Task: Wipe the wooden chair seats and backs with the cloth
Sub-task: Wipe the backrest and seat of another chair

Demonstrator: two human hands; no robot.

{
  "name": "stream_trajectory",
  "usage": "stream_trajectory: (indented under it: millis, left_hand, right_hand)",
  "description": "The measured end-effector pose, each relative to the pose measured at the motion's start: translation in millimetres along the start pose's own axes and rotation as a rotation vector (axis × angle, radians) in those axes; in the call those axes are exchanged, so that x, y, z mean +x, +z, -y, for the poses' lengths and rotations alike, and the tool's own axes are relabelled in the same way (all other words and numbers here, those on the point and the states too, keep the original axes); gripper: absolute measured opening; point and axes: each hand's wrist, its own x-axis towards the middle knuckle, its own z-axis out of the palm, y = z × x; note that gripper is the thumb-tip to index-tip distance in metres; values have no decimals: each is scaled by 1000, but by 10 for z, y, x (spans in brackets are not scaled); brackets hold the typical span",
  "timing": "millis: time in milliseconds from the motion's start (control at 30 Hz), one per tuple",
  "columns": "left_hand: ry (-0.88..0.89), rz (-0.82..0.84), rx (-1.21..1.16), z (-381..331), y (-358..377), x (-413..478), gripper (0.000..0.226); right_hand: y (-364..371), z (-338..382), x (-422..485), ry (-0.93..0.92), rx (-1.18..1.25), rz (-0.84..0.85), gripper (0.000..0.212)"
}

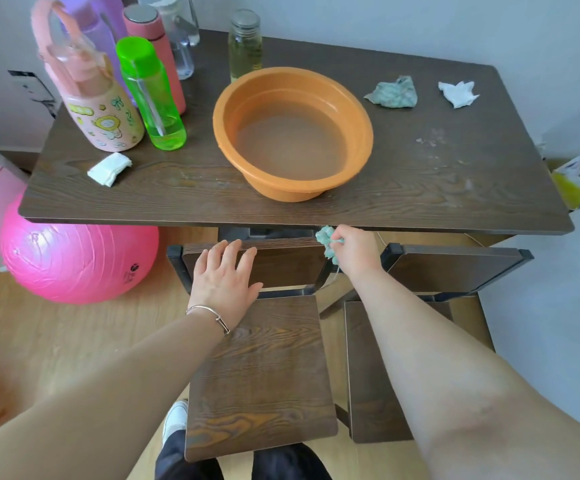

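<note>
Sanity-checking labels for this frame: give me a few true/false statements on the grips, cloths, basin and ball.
1. The right grip holds a green cloth at the chair back. True.
2. The left grip is curled round a bottle. False: it rests flat on the chair back, fingers straight.
3. The orange basin holds water. True.
4. The pink ball sits on the table. False: it is on the floor, left of the chairs.
5. A second cloth lies on the table, right of the basin. True.
</note>
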Motion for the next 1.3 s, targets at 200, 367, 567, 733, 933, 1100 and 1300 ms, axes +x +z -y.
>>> stream_trajectory:
  millis: [200,367,567,733,933,1100,1300]
  left_hand:
    - [-24,5,10,-102,8,-14,65]
    - [-29,6,-15,-64,16,-77,65]
    - [2,20,-32,84,100,-183,64]
    - [1,38,-32,376,144,-269,65]
    - [-8,17,-22,943,108,-363,63]
    - [-4,-1,-26,1311,87,-397,65]
    - [17,-6,-18,1603,58,-420,64]
  right_hand:
    - [-8,-108,-33,11,47,-43,12]
    - [-80,-331,-133,160,160,-62,11]
    - [-44,-232,-218,165,302,-190,16]
    - [128,170,-150,160,220,-201,20]
    - [246,393,-262,214,242,-227,18]
    - [388,756,-416,157,317,-175,20]
    - [676,1270,-582,125,370,-160,21]
